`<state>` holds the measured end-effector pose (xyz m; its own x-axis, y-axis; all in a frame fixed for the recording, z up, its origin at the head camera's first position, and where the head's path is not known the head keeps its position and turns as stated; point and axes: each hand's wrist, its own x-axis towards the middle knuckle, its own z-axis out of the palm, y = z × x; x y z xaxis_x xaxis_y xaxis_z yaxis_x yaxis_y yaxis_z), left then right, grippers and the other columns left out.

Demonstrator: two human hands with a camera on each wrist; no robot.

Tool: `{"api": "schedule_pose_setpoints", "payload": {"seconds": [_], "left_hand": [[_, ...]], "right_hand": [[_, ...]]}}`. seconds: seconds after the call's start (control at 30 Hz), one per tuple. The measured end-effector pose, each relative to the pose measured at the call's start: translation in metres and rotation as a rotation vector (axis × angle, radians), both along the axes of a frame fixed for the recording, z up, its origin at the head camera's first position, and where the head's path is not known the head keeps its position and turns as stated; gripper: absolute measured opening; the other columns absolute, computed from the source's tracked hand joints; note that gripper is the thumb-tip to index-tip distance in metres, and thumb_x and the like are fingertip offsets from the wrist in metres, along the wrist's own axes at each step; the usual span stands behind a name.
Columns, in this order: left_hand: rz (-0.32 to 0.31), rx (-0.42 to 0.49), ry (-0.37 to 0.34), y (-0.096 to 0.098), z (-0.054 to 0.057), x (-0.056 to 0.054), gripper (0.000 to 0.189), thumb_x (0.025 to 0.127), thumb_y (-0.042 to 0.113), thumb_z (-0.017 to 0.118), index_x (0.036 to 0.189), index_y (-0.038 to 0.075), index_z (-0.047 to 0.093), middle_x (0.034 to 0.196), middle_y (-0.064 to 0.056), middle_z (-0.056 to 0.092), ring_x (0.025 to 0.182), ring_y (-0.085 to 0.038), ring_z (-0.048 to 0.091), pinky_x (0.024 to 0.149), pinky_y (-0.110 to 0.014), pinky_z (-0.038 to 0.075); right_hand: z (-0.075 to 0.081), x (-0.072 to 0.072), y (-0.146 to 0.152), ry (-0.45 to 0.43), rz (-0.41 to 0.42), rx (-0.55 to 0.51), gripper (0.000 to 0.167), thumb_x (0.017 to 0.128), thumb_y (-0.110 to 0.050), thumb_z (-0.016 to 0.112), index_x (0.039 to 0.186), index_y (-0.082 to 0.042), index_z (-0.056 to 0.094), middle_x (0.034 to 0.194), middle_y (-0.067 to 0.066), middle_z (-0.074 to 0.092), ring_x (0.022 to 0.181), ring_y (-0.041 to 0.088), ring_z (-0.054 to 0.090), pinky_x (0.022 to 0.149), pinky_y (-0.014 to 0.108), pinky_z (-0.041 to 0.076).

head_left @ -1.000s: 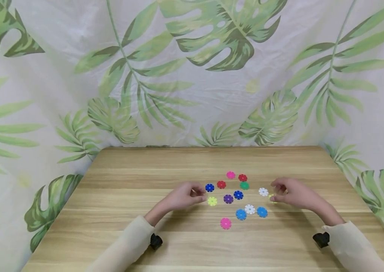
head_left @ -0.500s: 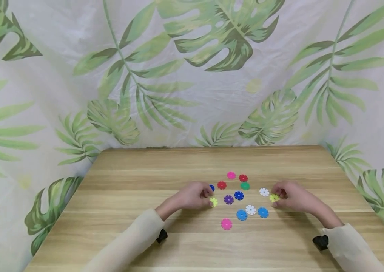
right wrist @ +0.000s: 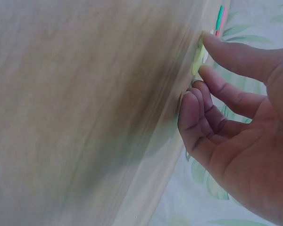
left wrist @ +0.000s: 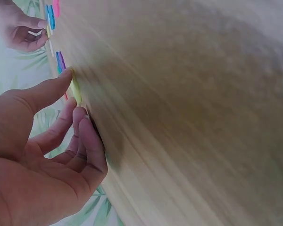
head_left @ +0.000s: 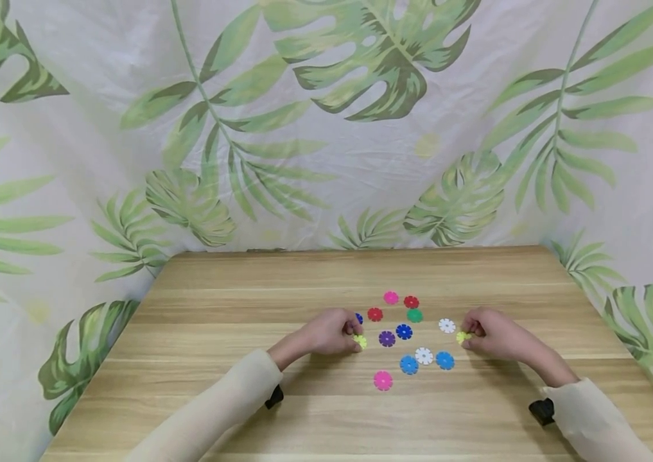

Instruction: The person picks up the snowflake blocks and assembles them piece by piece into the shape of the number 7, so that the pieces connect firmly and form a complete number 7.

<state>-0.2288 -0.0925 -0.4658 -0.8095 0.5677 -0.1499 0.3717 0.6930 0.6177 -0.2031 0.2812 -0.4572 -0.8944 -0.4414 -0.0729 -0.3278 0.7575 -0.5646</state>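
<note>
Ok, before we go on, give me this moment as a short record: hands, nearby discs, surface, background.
Left hand: pinches a yellow disc between thumb and finger
Right hand: pinches another yellow disc the same way
By left hand: blue disc, partly hidden
By right hand: white disc, in full view
Between hands: purple disc, among others
Nearest person: pink disc
Surface: wooden table
Background: leaf-patterned cloth
</note>
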Motion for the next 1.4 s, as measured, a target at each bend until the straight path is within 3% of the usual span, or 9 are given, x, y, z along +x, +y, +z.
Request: {"api": "schedule_pose_setpoints", "payload": {"seconds": [0.33, 0.67, 0.97, 1.07, 1.2, 1.4], "left_hand": [[0.019, -0.019, -0.007, 0.0, 0.001, 0.002, 0.022, 0.085, 0.018, 0.088, 0.1, 0.008, 0.075, 0.09, 0.002, 0.067, 0.082, -0.009, 0.057, 0.074, -0.02, 0.053], [0.033, 0.015, -0.023, -0.001, 0.002, 0.004, 0.023, 0.086, 0.014, 0.088, 0.099, 0.006, 0.071, 0.088, -0.001, 0.066, 0.079, -0.01, 0.057, 0.068, -0.019, 0.051], [0.07, 0.064, -0.066, 0.001, 0.0, 0.001, 0.018, 0.086, 0.008, 0.086, 0.096, 0.007, 0.071, 0.083, 0.0, 0.067, 0.074, -0.011, 0.057, 0.062, -0.019, 0.05], [0.096, 0.142, -0.14, 0.001, 0.0, 0.001, 0.013, 0.088, 0.003, 0.082, 0.097, 0.004, 0.073, 0.083, -0.002, 0.071, 0.072, -0.011, 0.064, 0.061, -0.021, 0.058], [0.166, 0.297, -0.308, -0.002, -0.002, 0.002, 0.01, 0.091, -0.003, 0.076, 0.101, -0.004, 0.074, 0.086, -0.011, 0.078, 0.071, -0.016, 0.075, 0.066, -0.029, 0.068], [0.293, 0.466, -0.477, -0.009, -0.005, 0.003, 0.016, 0.097, -0.002, 0.069, 0.111, -0.009, 0.074, 0.094, -0.019, 0.08, 0.077, -0.021, 0.08, 0.076, -0.032, 0.07]], "right_hand": [[-0.001, 0.002, -0.002, -0.038, 0.005, -0.002, 0.019, 0.089, -0.01, 0.082, 0.097, -0.001, 0.067, 0.086, 0.002, 0.063, 0.077, 0.011, 0.053, 0.063, 0.021, 0.047], [-0.002, 0.005, -0.005, -0.082, -0.002, -0.009, 0.021, 0.09, -0.011, 0.08, 0.098, -0.001, 0.064, 0.086, 0.002, 0.062, 0.077, 0.013, 0.052, 0.063, 0.02, 0.045], [-0.002, 0.006, -0.004, -0.07, -0.007, -0.028, 0.021, 0.091, -0.012, 0.081, 0.098, -0.003, 0.063, 0.085, 0.002, 0.061, 0.076, 0.012, 0.052, 0.061, 0.021, 0.045], [-0.002, 0.007, -0.004, -0.064, -0.03, -0.06, 0.019, 0.09, -0.008, 0.08, 0.097, -0.003, 0.064, 0.083, 0.003, 0.063, 0.073, 0.011, 0.056, 0.059, 0.021, 0.049], [-0.002, 0.009, -0.008, -0.065, -0.059, -0.14, 0.011, 0.092, -0.001, 0.075, 0.098, -0.001, 0.066, 0.084, 0.006, 0.069, 0.07, 0.01, 0.064, 0.057, 0.022, 0.058], [0.002, 0.01, -0.022, 0.043, -0.088, -0.138, 0.011, 0.094, -0.009, 0.077, 0.105, -0.007, 0.078, 0.093, 0.003, 0.078, 0.08, 0.008, 0.067, 0.067, 0.019, 0.059]]}}
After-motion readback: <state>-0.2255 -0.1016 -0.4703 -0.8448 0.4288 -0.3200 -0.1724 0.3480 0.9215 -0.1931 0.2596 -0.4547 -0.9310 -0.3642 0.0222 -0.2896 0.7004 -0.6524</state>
